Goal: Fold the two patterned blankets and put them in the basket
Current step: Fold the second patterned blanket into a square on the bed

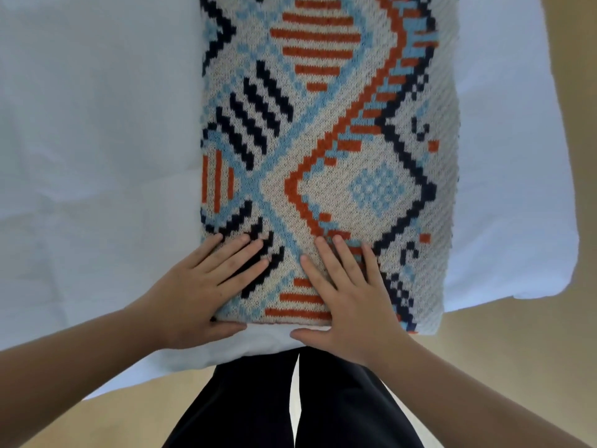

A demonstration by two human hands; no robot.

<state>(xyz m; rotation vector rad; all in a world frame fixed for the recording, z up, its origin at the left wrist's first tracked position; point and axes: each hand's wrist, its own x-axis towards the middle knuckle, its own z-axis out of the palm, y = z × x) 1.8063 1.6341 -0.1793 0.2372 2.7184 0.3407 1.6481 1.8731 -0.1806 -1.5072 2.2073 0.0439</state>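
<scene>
Dark trouser legs (pixel 290 412) stand over a tan floor (pixel 504 357) at the near edge of the white-covered bed (pixel 97 156). Both grips lie flat with fingers straight, holding nothing: the left hand (pixel 206 286) and right hand (pixel 349 302) press the near end of the folded cream knitted blanket with orange, navy and light-blue geometric pattern (pixel 323 140), which lies along the bed's middle.

Folded patterned blanket (pixel 326 150) lies flat on white bedding (pixel 97 156).

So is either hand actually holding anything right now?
No grip: left hand and right hand rest flat on the patterned blanket's near edge.
</scene>
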